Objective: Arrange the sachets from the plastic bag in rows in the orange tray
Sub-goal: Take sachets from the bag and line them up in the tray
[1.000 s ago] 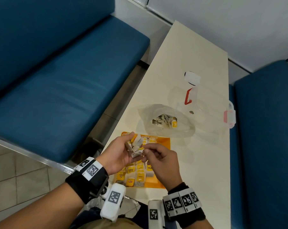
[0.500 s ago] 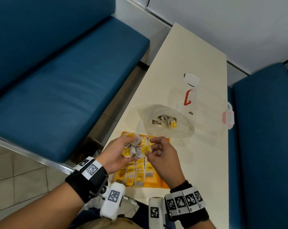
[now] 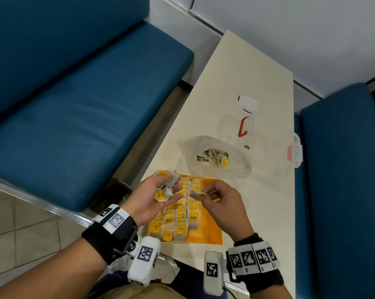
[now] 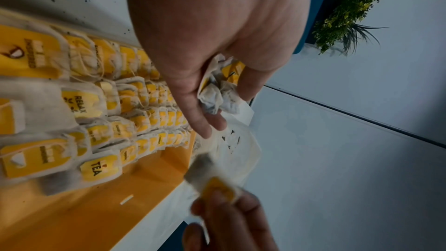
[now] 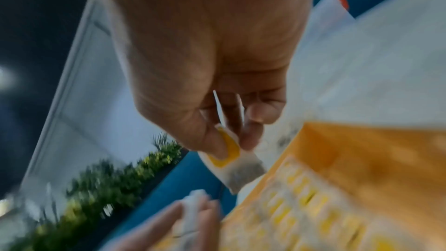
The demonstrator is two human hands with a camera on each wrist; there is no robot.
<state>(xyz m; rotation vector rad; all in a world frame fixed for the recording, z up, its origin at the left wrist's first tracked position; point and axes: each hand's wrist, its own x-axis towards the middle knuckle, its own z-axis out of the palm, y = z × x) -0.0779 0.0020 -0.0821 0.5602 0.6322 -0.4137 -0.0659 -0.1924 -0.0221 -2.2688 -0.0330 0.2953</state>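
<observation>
The right hand point(image 3: 222, 203) pinches one sachet point(image 3: 195, 194) by its yellow tag end, long axis pointing left, above the orange tray point(image 3: 210, 231). The left hand point(image 3: 152, 197) cups a crumpled bunch of sachets point(image 3: 166, 187). The tray sits near on a cream table point(image 3: 247, 72) between blue benches point(image 3: 74, 100), rows filling its left part. Farther off, the plastic bag point(image 3: 212, 156) holds a few more.

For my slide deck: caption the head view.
Left hand holds a bunch of sachets; right hand pinches one sachet over the orange tray.
</observation>
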